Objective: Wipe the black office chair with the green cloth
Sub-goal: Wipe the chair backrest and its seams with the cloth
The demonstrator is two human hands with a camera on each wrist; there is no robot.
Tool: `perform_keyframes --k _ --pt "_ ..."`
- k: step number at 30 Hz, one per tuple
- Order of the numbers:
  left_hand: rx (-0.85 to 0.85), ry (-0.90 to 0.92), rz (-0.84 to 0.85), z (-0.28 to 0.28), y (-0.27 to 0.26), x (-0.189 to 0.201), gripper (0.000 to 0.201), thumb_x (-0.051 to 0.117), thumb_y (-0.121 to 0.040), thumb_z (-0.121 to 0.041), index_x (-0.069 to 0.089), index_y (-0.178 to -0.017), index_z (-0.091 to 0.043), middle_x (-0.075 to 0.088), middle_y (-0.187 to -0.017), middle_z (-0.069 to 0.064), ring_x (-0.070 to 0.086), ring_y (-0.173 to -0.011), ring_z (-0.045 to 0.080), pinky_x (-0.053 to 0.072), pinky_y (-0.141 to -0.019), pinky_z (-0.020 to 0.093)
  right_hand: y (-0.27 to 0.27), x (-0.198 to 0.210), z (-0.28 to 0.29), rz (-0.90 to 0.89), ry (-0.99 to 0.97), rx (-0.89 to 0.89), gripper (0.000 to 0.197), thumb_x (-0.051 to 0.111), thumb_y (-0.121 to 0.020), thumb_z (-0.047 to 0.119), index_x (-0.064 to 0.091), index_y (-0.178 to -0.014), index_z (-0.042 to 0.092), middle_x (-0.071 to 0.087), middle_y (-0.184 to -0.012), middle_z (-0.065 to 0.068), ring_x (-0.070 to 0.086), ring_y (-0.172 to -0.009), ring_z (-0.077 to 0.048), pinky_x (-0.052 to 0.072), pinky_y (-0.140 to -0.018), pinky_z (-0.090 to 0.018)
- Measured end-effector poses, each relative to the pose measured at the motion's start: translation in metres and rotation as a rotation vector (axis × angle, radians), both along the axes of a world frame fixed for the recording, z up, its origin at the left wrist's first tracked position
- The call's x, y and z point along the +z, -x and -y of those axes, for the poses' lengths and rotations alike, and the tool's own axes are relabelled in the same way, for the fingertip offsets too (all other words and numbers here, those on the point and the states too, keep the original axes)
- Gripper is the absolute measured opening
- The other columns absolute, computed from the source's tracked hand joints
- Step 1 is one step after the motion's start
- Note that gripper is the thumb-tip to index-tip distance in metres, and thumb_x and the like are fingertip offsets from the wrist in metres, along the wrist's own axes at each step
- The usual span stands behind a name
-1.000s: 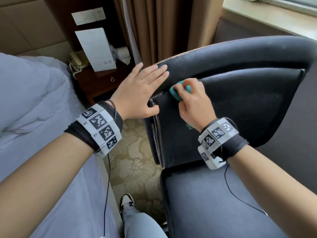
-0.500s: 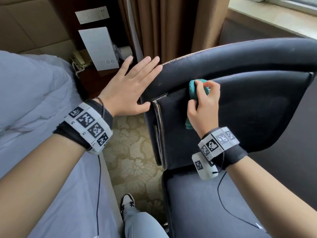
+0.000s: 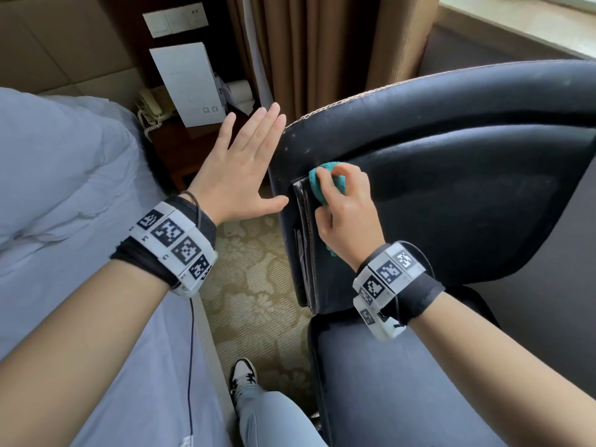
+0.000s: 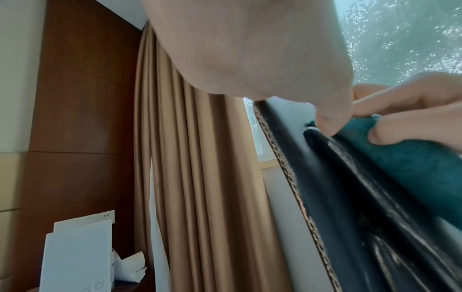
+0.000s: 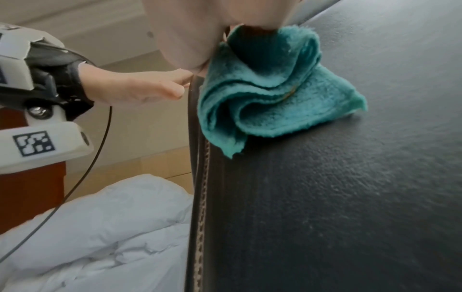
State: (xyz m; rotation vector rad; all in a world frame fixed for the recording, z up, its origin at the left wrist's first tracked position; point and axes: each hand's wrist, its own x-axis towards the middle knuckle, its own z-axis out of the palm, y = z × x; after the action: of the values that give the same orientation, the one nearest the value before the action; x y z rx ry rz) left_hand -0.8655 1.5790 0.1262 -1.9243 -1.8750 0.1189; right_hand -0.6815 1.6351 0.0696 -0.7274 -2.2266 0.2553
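The black office chair (image 3: 451, 195) fills the right half of the head view, its backrest facing me and its worn left edge (image 3: 303, 246) frayed. My right hand (image 3: 342, 201) grips the bunched green cloth (image 3: 322, 185) and presses it against the backrest's upper left corner. In the right wrist view the cloth (image 5: 270, 94) hangs folded on the black leather (image 5: 350, 197). My left hand (image 3: 245, 169) is flat with straight fingers beside the chair's left edge, thumb tip touching it. The left wrist view shows the cloth (image 4: 400, 158) and the chair edge (image 4: 325, 187).
A bed with a pale blue duvet (image 3: 64, 204) lies at the left. A wooden nightstand (image 3: 180, 146) holds a telephone and a white card (image 3: 190, 82). Brown curtains (image 3: 322, 53) hang behind. Patterned carpet (image 3: 254, 285) and my shoe (image 3: 242, 375) lie between bed and chair.
My right hand slid the cloth back to the left, to the backrest's corner. My left hand came off the chair's top edge and now stands beside it.
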Motion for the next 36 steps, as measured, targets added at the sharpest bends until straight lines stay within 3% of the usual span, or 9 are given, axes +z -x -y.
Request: perform_keyframes --k 3,9,12,15,20,23,27,32,36 --pt "-0.005 0.023 -0.003 0.000 0.001 0.003 0.102 0.042 -0.079 -0.068 0.005 -0.149 -0.005 0.006 -0.158 0.013 0.006 -0.146 0.026 0.005 -0.115 0.050 0.003 0.007 0.004 0.085 -0.035 0.054 0.043 0.035 -0.076 0.015 0.058 -0.107 -0.003 0.049 -0.111 -0.019 0.052 -0.092 -0.035 0.056 -0.060 -0.040" --pt "-0.019 0.050 0.005 0.001 0.001 0.007 0.099 0.026 -0.075 -0.068 0.009 -0.150 -0.006 0.011 -0.158 0.011 0.009 -0.145 0.025 0.008 -0.114 0.051 -0.014 0.011 -0.010 0.051 -0.074 -0.071 0.039 0.036 -0.076 0.010 0.059 -0.107 0.001 0.042 -0.112 -0.012 0.047 -0.093 -0.032 0.053 -0.061 -0.036" --pt "-0.034 0.052 0.081 0.001 -0.001 0.007 0.101 0.031 -0.073 -0.068 0.011 -0.150 -0.006 0.011 -0.158 0.010 0.008 -0.145 0.024 0.006 -0.115 0.050 -0.009 0.013 -0.010 0.059 -0.057 -0.056 0.037 0.038 -0.075 0.007 0.059 -0.104 -0.002 0.051 -0.107 -0.021 0.050 -0.089 -0.036 0.054 -0.062 -0.040" --pt "-0.045 0.041 0.112 0.001 -0.002 0.007 0.101 0.033 -0.072 -0.068 0.012 -0.149 -0.006 0.012 -0.158 0.010 0.007 -0.146 0.025 0.006 -0.115 0.049 0.007 0.011 0.003 0.090 -0.050 0.021 0.034 0.042 -0.074 0.006 0.059 -0.102 -0.002 0.052 -0.105 -0.019 0.050 -0.087 -0.033 0.052 -0.063 -0.038" --pt "-0.036 0.056 0.082 0.003 -0.003 0.007 0.103 0.042 -0.074 -0.067 0.009 -0.149 -0.005 0.010 -0.158 0.011 0.007 -0.146 0.025 0.008 -0.115 0.049 0.010 0.011 0.009 0.144 -0.092 0.038 0.033 0.040 -0.077 0.007 0.061 -0.102 0.001 0.054 -0.103 -0.016 0.051 -0.082 -0.031 0.051 -0.054 -0.037" --pt "-0.029 0.064 0.089 0.003 -0.004 0.008 0.103 0.046 -0.075 -0.065 0.007 -0.150 -0.005 0.007 -0.158 0.010 0.005 -0.146 0.024 0.007 -0.116 0.047 -0.010 0.011 -0.006 0.105 -0.144 -0.014 0.034 0.046 -0.075 0.004 0.060 -0.105 0.004 0.044 -0.110 -0.010 0.049 -0.087 -0.033 0.051 -0.061 -0.037" --pt "-0.020 0.068 0.129 0.001 -0.008 0.009 0.105 0.054 -0.075 -0.061 0.005 -0.150 -0.006 0.004 -0.159 0.010 0.002 -0.146 0.024 0.007 -0.116 0.047 -0.017 0.005 -0.011 0.042 -0.104 -0.073 0.042 0.039 -0.075 0.008 0.056 -0.114 0.002 0.033 -0.114 -0.006 0.046 -0.094 -0.033 0.053 -0.066 -0.038" --pt "-0.031 0.078 0.145 0.003 -0.008 0.009 0.108 0.058 -0.072 -0.060 0.008 -0.149 -0.004 0.006 -0.158 0.011 0.004 -0.146 0.025 0.008 -0.116 0.047 0.014 0.001 0.010 0.038 -0.098 0.126 0.037 0.039 -0.077 0.005 0.063 -0.105 0.000 0.051 -0.109 -0.014 0.050 -0.085 -0.033 0.051 -0.069 -0.042" --pt "-0.059 0.122 0.098 0.003 -0.002 0.013 0.111 0.046 -0.065 -0.066 0.007 -0.149 -0.004 0.008 -0.158 0.012 0.006 -0.146 0.026 0.012 -0.115 0.048 0.021 0.000 0.011 0.118 -0.206 0.242 0.040 0.034 -0.083 0.009 0.066 -0.104 0.000 0.037 -0.109 -0.005 0.051 -0.077 -0.031 0.049 -0.068 -0.038"
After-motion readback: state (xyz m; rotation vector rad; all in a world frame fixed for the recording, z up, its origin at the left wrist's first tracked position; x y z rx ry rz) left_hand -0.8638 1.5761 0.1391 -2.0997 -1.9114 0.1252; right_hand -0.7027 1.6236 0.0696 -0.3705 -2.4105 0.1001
